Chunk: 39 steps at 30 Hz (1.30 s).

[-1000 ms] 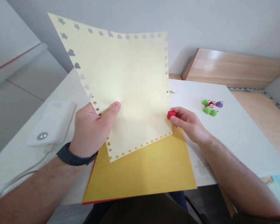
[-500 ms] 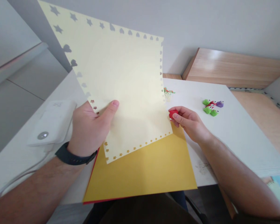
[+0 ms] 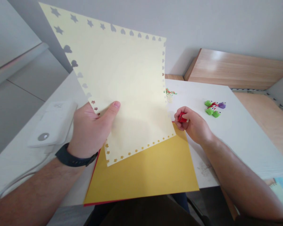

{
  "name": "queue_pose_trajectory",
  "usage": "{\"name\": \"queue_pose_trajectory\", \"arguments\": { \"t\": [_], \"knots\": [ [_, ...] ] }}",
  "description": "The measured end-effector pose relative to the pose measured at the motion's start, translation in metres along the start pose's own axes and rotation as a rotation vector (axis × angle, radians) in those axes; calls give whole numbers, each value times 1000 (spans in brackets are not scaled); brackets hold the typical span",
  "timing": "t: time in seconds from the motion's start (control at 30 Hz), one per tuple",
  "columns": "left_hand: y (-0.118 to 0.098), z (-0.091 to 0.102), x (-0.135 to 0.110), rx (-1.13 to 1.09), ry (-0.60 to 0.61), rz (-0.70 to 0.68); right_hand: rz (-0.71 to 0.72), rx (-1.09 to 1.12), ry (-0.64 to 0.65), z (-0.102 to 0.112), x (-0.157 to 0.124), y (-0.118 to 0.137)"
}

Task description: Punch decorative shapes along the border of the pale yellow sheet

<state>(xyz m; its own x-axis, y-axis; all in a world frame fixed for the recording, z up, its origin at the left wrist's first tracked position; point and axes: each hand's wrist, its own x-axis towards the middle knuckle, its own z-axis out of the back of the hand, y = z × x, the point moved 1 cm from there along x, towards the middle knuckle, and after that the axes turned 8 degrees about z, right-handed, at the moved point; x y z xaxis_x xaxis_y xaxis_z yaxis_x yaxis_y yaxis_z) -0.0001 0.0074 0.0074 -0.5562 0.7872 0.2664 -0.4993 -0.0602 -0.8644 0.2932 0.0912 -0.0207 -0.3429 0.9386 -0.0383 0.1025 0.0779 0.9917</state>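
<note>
Cream sheet (image 3: 132, 81) runs up-left from your left hand (image 3: 91, 131), gripped at its lower-left edge. Your right hand (image 3: 194, 125), nearer the small red piece (image 3: 182, 117), is curled shut on it, prob. a punch, mostly hidden, just right of sheet, above yellow card (image 3: 146, 172).

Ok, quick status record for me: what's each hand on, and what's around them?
Left hand: grips a cream paper sheet with punched star and heart borders
Right hand: pinches a small red object
Beneath the cream sheet: a yellow paper sheet with a red edge showing under it
Nearby: small green and purple figures with eyes on a white table
</note>
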Motion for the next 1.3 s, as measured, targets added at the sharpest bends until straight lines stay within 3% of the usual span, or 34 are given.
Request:
{"name": "queue_pose_trajectory", "arguments": {
  "t": [0.2, 0.47, 1.3],
  "knots": [
    [5, 0, 1, -47, 23, 48, 37, -140, 32, 4, -1, -6],
    [2, -2, 0, -88, 28, 41, 46, -63, 96, 6, -1, -8],
    [-1, 2, -1, -71, 91, 34, -42, -13, 125, 0, -5, -8]
  ]
}}
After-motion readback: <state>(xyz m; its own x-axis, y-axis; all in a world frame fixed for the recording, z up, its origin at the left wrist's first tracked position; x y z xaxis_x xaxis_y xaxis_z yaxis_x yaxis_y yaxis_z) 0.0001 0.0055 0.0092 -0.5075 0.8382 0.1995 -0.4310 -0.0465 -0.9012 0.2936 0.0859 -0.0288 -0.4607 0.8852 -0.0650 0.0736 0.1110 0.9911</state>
